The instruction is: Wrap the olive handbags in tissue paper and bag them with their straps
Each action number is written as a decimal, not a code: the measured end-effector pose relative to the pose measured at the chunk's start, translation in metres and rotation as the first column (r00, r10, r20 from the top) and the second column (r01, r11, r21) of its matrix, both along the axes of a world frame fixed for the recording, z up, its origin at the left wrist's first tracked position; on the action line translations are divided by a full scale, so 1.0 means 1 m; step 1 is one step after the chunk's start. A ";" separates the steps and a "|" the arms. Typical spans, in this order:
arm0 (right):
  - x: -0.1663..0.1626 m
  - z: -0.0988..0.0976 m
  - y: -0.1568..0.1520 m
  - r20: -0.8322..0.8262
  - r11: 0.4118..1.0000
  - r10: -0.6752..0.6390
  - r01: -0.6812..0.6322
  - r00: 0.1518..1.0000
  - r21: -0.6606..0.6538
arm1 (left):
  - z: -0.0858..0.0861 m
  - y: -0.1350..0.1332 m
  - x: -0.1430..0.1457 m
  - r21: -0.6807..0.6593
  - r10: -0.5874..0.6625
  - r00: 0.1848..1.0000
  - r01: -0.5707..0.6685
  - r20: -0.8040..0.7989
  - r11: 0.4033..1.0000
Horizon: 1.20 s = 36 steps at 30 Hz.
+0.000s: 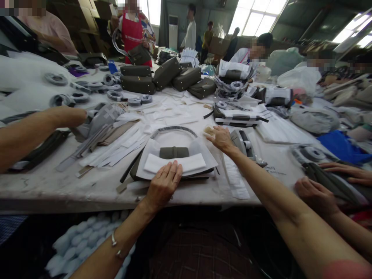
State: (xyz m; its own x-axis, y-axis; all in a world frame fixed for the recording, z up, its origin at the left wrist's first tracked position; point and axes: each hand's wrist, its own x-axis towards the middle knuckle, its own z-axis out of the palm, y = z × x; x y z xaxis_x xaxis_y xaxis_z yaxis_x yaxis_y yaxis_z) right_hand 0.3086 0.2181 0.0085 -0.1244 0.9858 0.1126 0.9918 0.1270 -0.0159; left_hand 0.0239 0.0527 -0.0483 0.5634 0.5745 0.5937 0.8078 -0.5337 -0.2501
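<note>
An olive-green handbag (173, 152) lies in front of me on the table, wrapped in white paper (203, 153), with its curved handle (174, 129) arching behind it. My left hand (164, 185), a bracelet on its wrist, lies flat with fingers stretched out on a white paper strip (192, 162) across the bag's front. My right hand (222, 138) reaches to the right of the bag. Its fingers are closed on a small tan piece (208, 130).
A co-worker's arm (43, 126) reaches in from the left over grey and white strips (110, 149). Another person's two hands (318, 195) hold an olive bag at the right. Finished olive bags (138, 83), tape rolls (114, 95) and wrapped bags (238, 116) crowd the far table. People stand behind.
</note>
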 end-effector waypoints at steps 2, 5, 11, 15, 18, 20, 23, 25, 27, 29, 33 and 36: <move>-0.005 0.012 -0.031 -0.122 0.976 0.136 -0.111 0.983 0.190 | 0.001 0.000 0.000 -0.002 0.008 1.000 -0.008 -0.007 1.000; -0.024 0.024 -0.090 -0.205 0.868 0.434 -0.346 0.877 0.355 | 0.002 -0.001 0.000 -0.001 0.007 1.000 -0.007 -0.005 1.000; -0.071 -0.004 -0.157 0.076 0.729 0.633 -0.627 0.770 0.274 | 0.003 0.004 -0.003 -0.002 -0.024 0.999 0.024 0.029 1.000; -0.075 -0.024 -0.148 0.202 0.730 0.570 -0.603 0.797 0.322 | 0.009 0.008 -0.001 -0.006 -0.027 0.999 0.028 0.038 1.000; -0.071 -0.027 -0.141 0.207 0.706 0.599 -0.632 0.774 0.319 | 0.012 0.005 0.004 -0.003 0.013 1.000 -0.013 0.005 1.000; -0.069 -0.026 -0.139 0.176 0.697 0.627 -0.648 0.758 0.308 | 0.014 0.003 0.010 0.003 0.049 0.998 -0.049 -0.039 0.999; -0.068 -0.026 -0.136 0.143 0.695 0.646 -0.656 0.749 0.295 | 0.016 0.002 0.019 0.027 0.104 0.989 -0.102 -0.109 0.994; -0.068 -0.027 -0.134 0.126 0.700 0.648 -0.652 0.751 0.291 | 0.017 0.004 0.025 0.047 0.114 0.985 -0.108 -0.127 0.993; -0.068 -0.028 -0.133 0.101 0.705 0.648 -0.645 0.755 0.295 | 0.016 0.006 0.029 0.065 0.105 0.988 -0.097 -0.118 0.993; -0.069 -0.031 -0.132 0.071 0.710 0.647 -0.634 0.759 0.306 | 0.013 0.007 0.031 0.078 0.098 0.990 -0.090 -0.101 0.993; -0.069 -0.029 -0.135 -0.035 0.719 0.658 -0.613 0.752 0.327 | 0.005 0.009 0.027 0.113 0.057 0.993 -0.045 -0.106 0.993; -0.057 -0.017 -0.144 -0.219 0.701 0.697 -0.583 0.683 0.412 | 0.003 0.009 0.024 0.113 0.020 0.996 -0.011 -0.082 0.994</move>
State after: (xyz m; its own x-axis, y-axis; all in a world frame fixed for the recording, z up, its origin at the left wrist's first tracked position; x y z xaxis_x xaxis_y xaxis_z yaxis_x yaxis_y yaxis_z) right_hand 0.2518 0.0743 -0.0080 -0.6097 0.5869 0.5328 0.5965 0.7823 -0.1791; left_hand 0.0484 0.0614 -0.0456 0.6050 0.5160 0.6064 0.7897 -0.4864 -0.3739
